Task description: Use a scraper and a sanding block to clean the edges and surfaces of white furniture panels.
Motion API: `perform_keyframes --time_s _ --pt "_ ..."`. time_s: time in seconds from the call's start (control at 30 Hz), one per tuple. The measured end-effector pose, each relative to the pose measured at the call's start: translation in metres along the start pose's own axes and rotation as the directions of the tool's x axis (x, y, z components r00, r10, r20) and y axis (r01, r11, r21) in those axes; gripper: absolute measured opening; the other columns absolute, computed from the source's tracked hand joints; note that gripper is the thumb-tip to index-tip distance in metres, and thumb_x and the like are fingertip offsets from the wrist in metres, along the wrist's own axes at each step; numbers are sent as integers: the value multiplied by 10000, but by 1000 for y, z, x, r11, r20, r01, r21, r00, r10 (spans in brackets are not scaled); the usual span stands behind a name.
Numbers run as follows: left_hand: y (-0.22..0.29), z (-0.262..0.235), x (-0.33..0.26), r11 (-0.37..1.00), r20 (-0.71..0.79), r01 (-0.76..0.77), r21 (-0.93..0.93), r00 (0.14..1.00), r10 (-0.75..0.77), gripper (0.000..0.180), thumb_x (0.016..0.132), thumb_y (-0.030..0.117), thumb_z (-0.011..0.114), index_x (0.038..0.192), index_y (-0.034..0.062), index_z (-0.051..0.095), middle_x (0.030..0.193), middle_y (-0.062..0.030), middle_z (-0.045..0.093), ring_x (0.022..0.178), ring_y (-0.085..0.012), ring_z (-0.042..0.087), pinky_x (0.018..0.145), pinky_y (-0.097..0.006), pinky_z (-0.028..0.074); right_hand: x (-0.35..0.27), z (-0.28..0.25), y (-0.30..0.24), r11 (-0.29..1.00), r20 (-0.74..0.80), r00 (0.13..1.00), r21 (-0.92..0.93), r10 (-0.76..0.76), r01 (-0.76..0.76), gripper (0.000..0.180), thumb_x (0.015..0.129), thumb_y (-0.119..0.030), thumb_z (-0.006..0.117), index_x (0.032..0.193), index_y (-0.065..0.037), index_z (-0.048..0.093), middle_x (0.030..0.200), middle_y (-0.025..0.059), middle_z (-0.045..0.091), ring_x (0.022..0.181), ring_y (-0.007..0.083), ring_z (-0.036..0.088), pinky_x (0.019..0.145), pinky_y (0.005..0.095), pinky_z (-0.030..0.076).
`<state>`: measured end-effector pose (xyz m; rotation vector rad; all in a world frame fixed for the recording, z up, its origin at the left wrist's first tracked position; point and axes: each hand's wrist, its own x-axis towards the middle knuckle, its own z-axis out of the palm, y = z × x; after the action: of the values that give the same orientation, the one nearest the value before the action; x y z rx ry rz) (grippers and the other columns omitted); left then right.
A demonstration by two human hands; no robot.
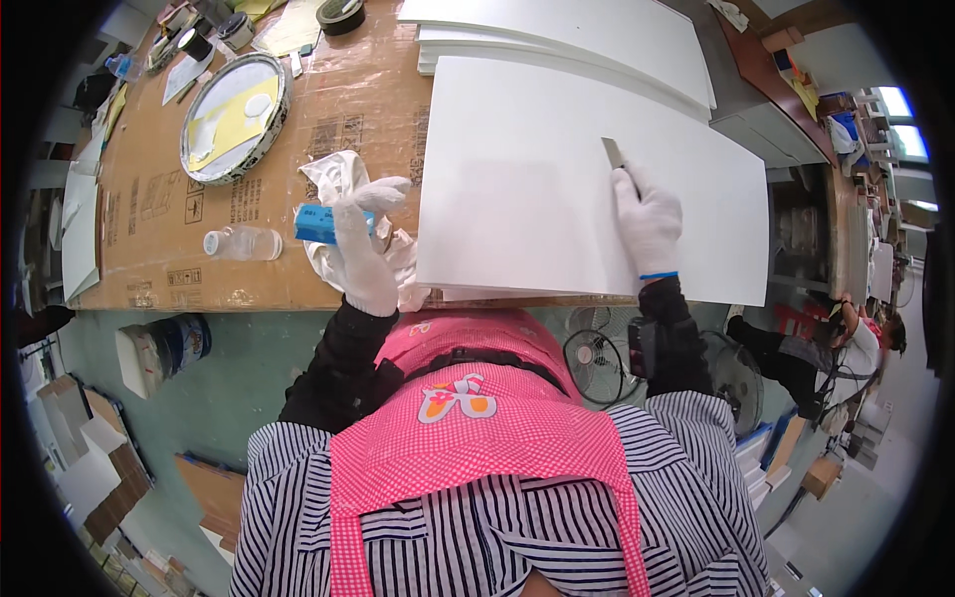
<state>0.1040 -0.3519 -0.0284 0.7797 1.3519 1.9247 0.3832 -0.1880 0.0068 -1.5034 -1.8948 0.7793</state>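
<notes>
My right hand [651,221], in a white glove with a blue cuff edge, is closed on a putty knife [611,152]. Its flat metal blade points away from me over a large white panel [517,199]. The handle is mostly hidden in the fist. To the left, my white-gloved left hand [364,254] is over a blue block [315,225], fingers stretched out toward the panel. The hand partly covers the block; whether they touch cannot be made out. A crumpled white cloth [400,269] lies under and beside this hand.
A clear bottle [243,244] lies on the brown-covered table [149,239]. Beyond it rests a round lid [282,109] with a yellow sheet and white paste. Dark tape [340,16] and more stacked white panels [567,45] are farther back. Fans [595,353] stand below; another person [846,348] is at right.
</notes>
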Motion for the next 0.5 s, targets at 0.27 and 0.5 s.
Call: perform_keyframes --time_s 0.27,0.5 --pt "17 6 13 996 -235 -70 61 969 82 469 1107 352 348 1145 -48 590 1221 -185 624 1214 -279 570 1119 -437 417 -25 31 -58 913 442 826 -36 -351 407 323 953 -225 624 1263 -217 711 689 137 660 542 208 629 512 356 505" --pt "22 25 27 996 -220 -32 77 974 48 505 1106 361 360 1194 -85 580 1258 -213 615 1212 -305 583 1128 -453 413 -66 44 -65 530 491 641 -363 -590 766 388 926 -201 622 1311 -218 666 768 113 665 677 264 672 593 390 545"
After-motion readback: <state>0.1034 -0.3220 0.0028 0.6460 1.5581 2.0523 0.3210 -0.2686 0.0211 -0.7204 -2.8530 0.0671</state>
